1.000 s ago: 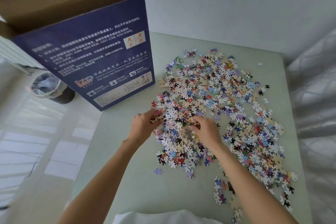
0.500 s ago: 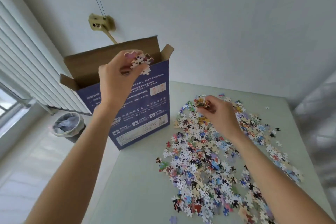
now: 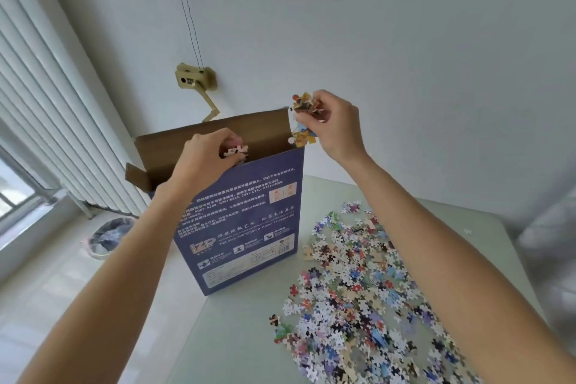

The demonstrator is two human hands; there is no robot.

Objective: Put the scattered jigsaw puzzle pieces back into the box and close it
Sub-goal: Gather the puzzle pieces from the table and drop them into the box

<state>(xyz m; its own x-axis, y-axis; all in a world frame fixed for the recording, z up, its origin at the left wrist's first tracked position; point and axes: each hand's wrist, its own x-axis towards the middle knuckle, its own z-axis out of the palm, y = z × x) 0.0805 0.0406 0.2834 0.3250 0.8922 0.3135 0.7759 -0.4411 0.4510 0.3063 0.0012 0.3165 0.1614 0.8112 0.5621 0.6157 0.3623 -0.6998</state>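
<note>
A tall blue puzzle box (image 3: 246, 227) stands upright on the pale table (image 3: 237, 343), its brown top flaps open. My left hand (image 3: 205, 154) is over the box's open top and holds a small bunch of puzzle pieces (image 3: 234, 151) at the rim. My right hand (image 3: 332, 121) is just right of the top corner, gripping a clump of colourful pieces (image 3: 304, 117), some hanging below the fingers. A wide heap of loose pieces (image 3: 358, 299) covers the table to the right of the box.
A waste bin (image 3: 109, 235) with a bag stands on the floor left of the table. Window blinds (image 3: 53, 121) run along the left wall. A small device (image 3: 194, 79) hangs on the wall behind the box. Grey fabric (image 3: 551, 243) lies at the right edge.
Both hands lifted handfuls of pieces off the heap. The left hand came down onto the box opening, and the right hand rose from the table to the box's top right corner.
</note>
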